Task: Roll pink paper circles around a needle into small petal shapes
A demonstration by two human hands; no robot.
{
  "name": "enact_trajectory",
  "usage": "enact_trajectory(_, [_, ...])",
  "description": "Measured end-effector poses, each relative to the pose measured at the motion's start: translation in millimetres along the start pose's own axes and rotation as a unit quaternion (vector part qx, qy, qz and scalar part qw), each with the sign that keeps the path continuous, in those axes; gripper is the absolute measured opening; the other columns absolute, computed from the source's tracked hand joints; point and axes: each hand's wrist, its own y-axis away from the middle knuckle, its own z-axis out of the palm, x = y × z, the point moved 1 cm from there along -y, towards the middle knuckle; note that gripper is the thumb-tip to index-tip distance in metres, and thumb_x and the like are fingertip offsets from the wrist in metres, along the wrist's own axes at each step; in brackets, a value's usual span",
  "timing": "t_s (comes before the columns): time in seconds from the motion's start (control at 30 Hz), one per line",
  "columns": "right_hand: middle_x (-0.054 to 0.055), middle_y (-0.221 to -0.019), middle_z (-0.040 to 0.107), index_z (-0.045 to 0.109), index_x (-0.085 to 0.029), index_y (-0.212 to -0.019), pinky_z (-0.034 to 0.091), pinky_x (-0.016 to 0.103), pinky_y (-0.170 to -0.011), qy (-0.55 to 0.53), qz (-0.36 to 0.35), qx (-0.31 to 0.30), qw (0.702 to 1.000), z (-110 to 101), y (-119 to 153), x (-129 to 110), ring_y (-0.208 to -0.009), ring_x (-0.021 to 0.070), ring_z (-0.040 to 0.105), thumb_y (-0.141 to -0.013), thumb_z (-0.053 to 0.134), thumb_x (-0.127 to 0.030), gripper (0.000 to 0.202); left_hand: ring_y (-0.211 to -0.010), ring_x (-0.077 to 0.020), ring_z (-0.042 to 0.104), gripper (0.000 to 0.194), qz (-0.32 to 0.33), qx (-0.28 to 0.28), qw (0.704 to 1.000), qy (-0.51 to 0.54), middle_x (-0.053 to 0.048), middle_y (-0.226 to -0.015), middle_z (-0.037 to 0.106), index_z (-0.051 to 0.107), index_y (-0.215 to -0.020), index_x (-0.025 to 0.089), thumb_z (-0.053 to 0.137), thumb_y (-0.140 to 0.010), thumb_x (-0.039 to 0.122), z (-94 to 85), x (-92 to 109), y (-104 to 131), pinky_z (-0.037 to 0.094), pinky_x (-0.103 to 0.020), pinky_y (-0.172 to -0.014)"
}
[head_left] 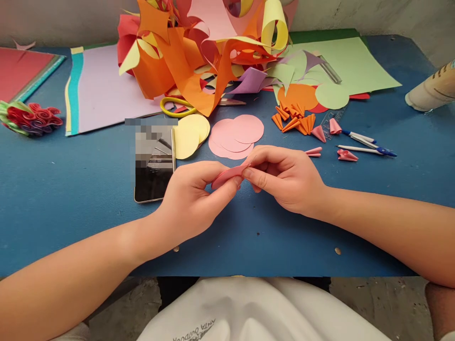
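Between my two hands, above the blue table, is a pink paper piece [229,176], curved and seen nearly edge-on. My left hand [197,196] pinches its left part between thumb and fingers. The fingertips of my right hand [284,177] grip its right end, and my fingers hide part of the shape. Just beyond my hands lie overlapping pink paper circles [227,137] and yellow paper circles [187,136]. To the right of my right hand are rolled pink paper pieces [347,155] and a cluster of small orange paper cones [293,118].
A phone [152,175] lies left of my left hand. Yellow-handled scissors [177,110] sit under a heap of paper offcuts [199,52]. Pens [366,149] and a clear ruler [334,122] lie right. A cup [432,87] stands far right; rolled paper flowers [31,118] lie left.
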Motion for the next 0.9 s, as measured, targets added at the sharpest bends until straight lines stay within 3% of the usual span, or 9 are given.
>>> enact_trajectory(0.23, [0.002,-0.083,0.068,0.070,-0.015,-0.090,0.051,0.022,-0.061,0.104,-0.012,0.008,0.995,1.2,2.1,1.2,-0.070,0.0100,0.061,-0.097,0.069,-0.020,0.009,-0.059,-0.0090,0.045,0.025,0.056,0.017,0.997,-0.042,0.005,-0.062,0.054,0.061,-0.069,0.018,0.063,-0.093,0.012,3.0,-3.0,0.3,0.040,-0.024,-0.058])
enact_trajectory(0.47, [0.001,-0.077,0.065,0.068,-0.014,-0.084,0.048,0.024,-0.060,0.146,-0.039,-0.007,0.988,-0.9,1.6,-2.2,-0.068,0.0106,0.058,-0.095,0.067,-0.017,0.011,-0.059,-0.0096,0.041,0.032,0.027,0.017,0.999,-0.042,0.006,-0.059,0.047,0.052,-0.063,0.019,0.064,-0.092,0.015,4.3,-1.2,1.6,0.038,-0.024,-0.057])
enact_trajectory(0.77, [0.001,-0.075,0.067,0.070,-0.017,-0.083,0.048,0.025,-0.055,0.072,-0.020,0.002,0.997,0.6,2.7,-2.0,-0.063,0.0111,0.060,-0.089,0.073,-0.017,0.007,-0.059,-0.0131,0.041,0.032,0.002,-0.005,1.000,0.006,0.003,-0.061,0.048,0.056,-0.065,0.021,0.063,-0.095,0.027,3.2,-0.7,1.4,0.039,-0.030,-0.057])
enact_trajectory(0.9, [-0.001,-0.070,0.065,0.068,-0.018,-0.077,0.048,0.024,-0.054,0.042,-0.022,0.007,0.999,1.1,2.5,-2.6,-0.061,0.0108,0.057,-0.084,0.078,-0.016,0.013,-0.061,-0.0144,0.048,0.024,0.022,-0.015,0.999,0.019,0.001,-0.064,0.056,0.066,-0.071,0.021,0.063,-0.095,0.024,1.3,1.4,2.2,0.043,-0.031,-0.060])
